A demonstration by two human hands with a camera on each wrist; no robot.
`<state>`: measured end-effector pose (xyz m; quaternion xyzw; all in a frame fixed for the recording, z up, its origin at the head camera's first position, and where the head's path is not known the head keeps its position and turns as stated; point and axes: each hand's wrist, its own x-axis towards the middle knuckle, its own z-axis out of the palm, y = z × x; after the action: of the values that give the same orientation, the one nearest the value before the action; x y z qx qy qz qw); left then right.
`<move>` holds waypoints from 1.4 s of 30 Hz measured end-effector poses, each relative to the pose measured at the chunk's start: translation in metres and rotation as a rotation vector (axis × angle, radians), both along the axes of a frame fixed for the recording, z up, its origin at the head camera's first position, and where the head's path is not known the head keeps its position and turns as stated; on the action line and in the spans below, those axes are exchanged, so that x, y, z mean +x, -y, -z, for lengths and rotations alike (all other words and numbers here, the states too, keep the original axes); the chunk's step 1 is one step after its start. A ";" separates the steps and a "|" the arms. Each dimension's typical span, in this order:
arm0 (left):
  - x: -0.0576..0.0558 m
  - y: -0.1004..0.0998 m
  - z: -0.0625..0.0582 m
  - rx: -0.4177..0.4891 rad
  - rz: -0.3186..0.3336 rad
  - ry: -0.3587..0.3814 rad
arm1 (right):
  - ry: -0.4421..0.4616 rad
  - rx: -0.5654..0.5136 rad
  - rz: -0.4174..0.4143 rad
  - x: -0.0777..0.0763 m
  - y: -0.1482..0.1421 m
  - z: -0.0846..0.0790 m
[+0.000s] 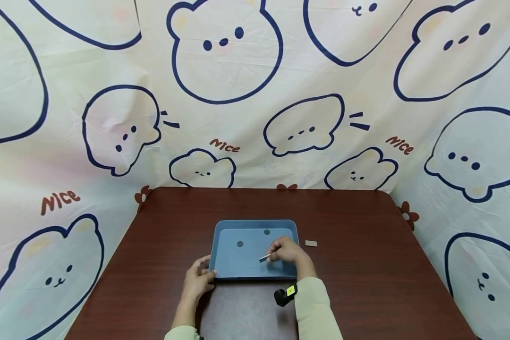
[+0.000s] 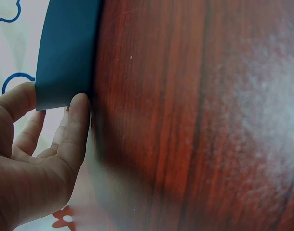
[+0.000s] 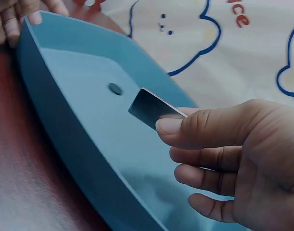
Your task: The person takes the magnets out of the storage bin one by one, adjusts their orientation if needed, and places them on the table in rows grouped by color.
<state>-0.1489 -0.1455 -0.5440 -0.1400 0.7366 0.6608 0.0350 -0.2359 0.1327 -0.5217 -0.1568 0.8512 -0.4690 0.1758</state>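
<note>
A shallow blue tray (image 1: 238, 264) lies on the table. My left hand (image 1: 198, 281) grips its near left corner with the thumb and fingers, and in the left wrist view this hand (image 2: 46, 149) is against the tray's end (image 2: 67, 57). Over the right half of the tray, my right hand (image 1: 285, 250) pinches a thin, shiny rectangular metal piece (image 3: 152, 108) between thumb and forefinger. The piece is tilted and held above the tray floor. Inside the tray lie two small grey discs: one disc (image 1: 240, 244) towards the left, another disc (image 1: 267, 232) near the far side.
Right of the tray, a small pale rectangular piece (image 1: 310, 243) lies on the dark wood table (image 1: 365, 274). A printed cloth backdrop (image 1: 246, 118) stands behind and beside the table. A black device with a yellow label (image 1: 286, 294) is on my right wrist.
</note>
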 end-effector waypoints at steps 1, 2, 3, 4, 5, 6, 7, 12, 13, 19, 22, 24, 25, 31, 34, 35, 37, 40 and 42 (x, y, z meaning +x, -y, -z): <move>0.000 0.001 0.000 -0.003 -0.004 -0.001 | -0.008 -0.001 0.002 0.001 -0.002 -0.002; 0.001 0.002 0.001 -0.007 -0.007 -0.001 | -0.020 -0.002 0.003 0.002 -0.004 -0.003; 0.001 0.002 0.001 -0.008 -0.009 -0.001 | -0.026 -0.005 0.010 0.002 -0.007 -0.004; 0.001 0.002 0.001 -0.006 -0.006 0.001 | -0.030 -0.008 0.018 0.003 -0.010 -0.006; 0.001 0.002 0.001 -0.003 0.000 0.001 | -0.033 -0.007 0.029 0.004 -0.013 -0.007; 0.001 0.002 0.002 0.000 0.005 0.001 | -0.037 -0.007 0.042 0.005 -0.016 -0.008; 0.000 0.001 0.002 0.002 0.009 -0.001 | -0.041 -0.007 0.053 0.006 -0.019 -0.009; -0.002 0.001 0.003 0.005 0.000 -0.009 | -0.033 -0.022 0.100 0.010 -0.031 -0.015; -0.002 0.001 0.003 0.006 -0.002 -0.009 | -0.036 -0.016 0.108 0.010 -0.033 -0.016; -0.002 0.003 0.003 0.017 -0.002 0.002 | -0.038 -0.020 0.161 0.014 -0.047 -0.024; -0.002 0.003 0.003 0.018 -0.003 0.003 | -0.025 -0.057 0.191 0.016 -0.055 -0.028; -0.002 0.003 0.004 0.018 -0.004 0.002 | -0.022 -0.068 0.212 0.017 -0.060 -0.031; -0.003 0.003 0.004 0.018 -0.003 0.000 | -0.024 -0.068 0.222 0.018 -0.063 -0.032; -0.003 0.003 0.004 0.022 -0.001 -0.011 | -0.013 -0.056 0.293 0.021 -0.082 -0.038; -0.003 0.004 0.004 0.019 0.001 -0.013 | 0.002 -0.051 0.325 0.021 -0.091 -0.037; -0.003 0.004 0.003 0.017 0.002 -0.013 | 0.006 -0.051 0.330 0.021 -0.094 -0.037; -0.003 0.004 0.003 0.017 0.001 -0.013 | 0.003 -0.046 0.333 0.020 -0.101 -0.036; -0.003 0.004 0.003 0.022 0.006 -0.011 | 0.002 -0.032 0.340 0.021 -0.110 -0.035; -0.003 0.004 0.002 0.023 0.008 -0.009 | 0.008 -0.023 0.347 0.021 -0.116 -0.034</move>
<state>-0.1516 -0.1491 -0.5464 -0.1339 0.7295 0.6698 0.0359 -0.2150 0.2489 -0.4875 -0.0075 0.8594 -0.5026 0.0937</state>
